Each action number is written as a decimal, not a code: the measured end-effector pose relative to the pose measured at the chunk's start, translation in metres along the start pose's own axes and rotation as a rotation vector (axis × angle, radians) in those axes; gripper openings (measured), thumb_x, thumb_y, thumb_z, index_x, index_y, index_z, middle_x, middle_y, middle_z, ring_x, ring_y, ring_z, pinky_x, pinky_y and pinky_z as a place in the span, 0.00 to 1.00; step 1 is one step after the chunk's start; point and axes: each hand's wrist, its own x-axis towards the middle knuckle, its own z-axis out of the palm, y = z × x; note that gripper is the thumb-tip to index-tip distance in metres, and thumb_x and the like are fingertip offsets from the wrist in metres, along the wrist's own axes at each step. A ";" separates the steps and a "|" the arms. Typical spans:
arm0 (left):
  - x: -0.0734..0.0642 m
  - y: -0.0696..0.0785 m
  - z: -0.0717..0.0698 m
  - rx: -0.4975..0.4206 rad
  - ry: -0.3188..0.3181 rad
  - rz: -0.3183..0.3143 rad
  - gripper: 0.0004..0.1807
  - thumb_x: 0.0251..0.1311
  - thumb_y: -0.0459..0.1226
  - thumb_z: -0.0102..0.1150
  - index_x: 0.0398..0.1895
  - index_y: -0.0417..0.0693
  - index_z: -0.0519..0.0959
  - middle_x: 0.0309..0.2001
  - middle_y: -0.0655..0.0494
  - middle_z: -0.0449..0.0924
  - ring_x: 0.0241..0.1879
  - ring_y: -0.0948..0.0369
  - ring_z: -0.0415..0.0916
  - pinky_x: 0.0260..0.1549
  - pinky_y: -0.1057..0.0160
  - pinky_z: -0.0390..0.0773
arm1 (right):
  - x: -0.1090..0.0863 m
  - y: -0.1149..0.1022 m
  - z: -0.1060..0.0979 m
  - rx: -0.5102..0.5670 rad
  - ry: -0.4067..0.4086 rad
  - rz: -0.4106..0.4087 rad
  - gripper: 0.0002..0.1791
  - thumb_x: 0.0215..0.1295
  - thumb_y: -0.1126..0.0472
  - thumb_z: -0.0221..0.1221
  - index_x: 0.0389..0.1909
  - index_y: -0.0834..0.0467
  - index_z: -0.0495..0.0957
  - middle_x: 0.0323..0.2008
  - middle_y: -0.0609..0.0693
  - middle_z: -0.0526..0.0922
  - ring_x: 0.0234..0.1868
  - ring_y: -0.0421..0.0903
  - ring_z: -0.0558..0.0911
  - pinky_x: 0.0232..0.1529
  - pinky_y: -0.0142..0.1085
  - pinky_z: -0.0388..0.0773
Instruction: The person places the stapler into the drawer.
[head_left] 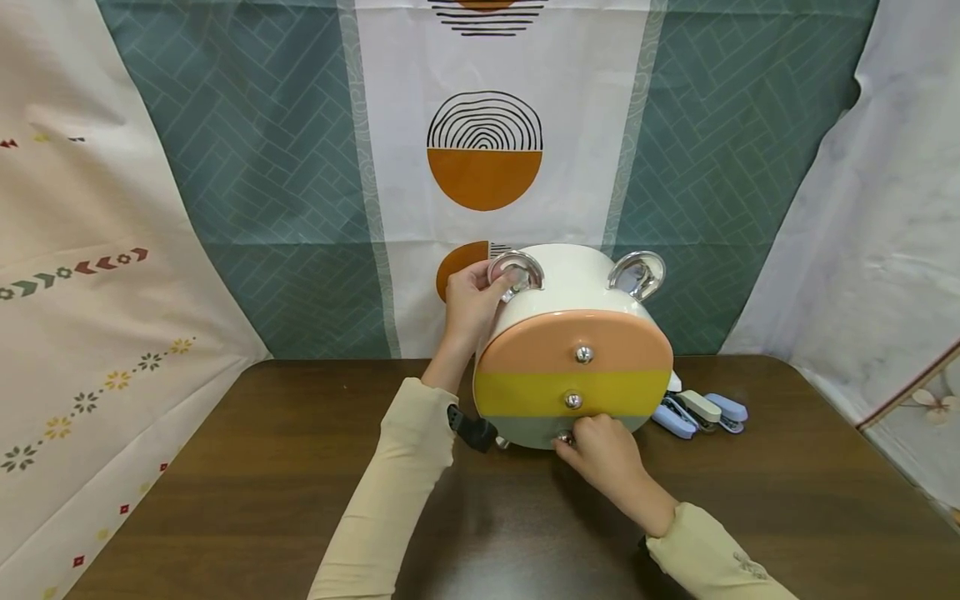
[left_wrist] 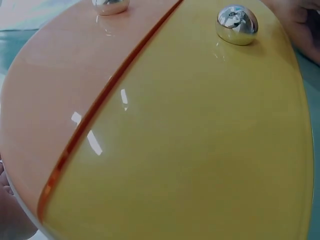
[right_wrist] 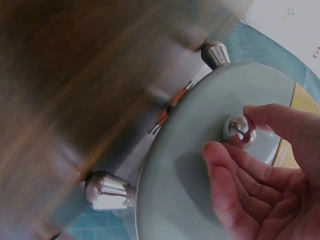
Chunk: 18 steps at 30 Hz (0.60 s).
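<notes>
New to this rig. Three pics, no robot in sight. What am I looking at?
There is no robot: these are a person's two bare hands, filmed by three cameras. The wide picture comes from the head, looking forward and down. The other two come from the wrists: the left one shows the peach and yellow bands close up, the right one the grey-green band.

On the brown table stands a round-fronted white box with a knob on each colour band. The left hand grips a silver ear-like loop on top; the right hand has its fingers around the bottom knob. Some small staplers lie beside the box.
</notes>
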 end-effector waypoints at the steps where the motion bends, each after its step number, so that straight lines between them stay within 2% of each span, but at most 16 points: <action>1: 0.000 0.000 0.000 -0.001 0.000 0.002 0.11 0.52 0.34 0.63 0.36 0.35 0.81 0.28 0.49 0.81 0.22 0.69 0.70 0.21 0.73 0.69 | 0.000 0.000 0.000 -0.008 0.013 0.001 0.28 0.46 0.56 0.67 0.04 0.52 0.56 0.08 0.42 0.52 0.10 0.40 0.59 0.10 0.32 0.56; 9: 0.001 -0.002 -0.001 0.010 -0.006 0.039 0.12 0.51 0.34 0.63 0.37 0.34 0.81 0.30 0.45 0.82 0.23 0.69 0.72 0.22 0.73 0.70 | 0.001 -0.002 0.004 -0.042 0.080 0.008 0.26 0.42 0.59 0.63 0.03 0.51 0.53 0.08 0.41 0.51 0.09 0.40 0.57 0.08 0.31 0.53; 18: 0.002 -0.004 -0.004 0.036 0.013 0.050 0.13 0.51 0.34 0.64 0.39 0.35 0.81 0.31 0.44 0.82 0.24 0.69 0.72 0.22 0.73 0.70 | -0.013 -0.013 -0.006 -0.054 0.003 0.020 0.26 0.43 0.57 0.62 0.03 0.50 0.53 0.08 0.39 0.48 0.10 0.38 0.54 0.10 0.30 0.47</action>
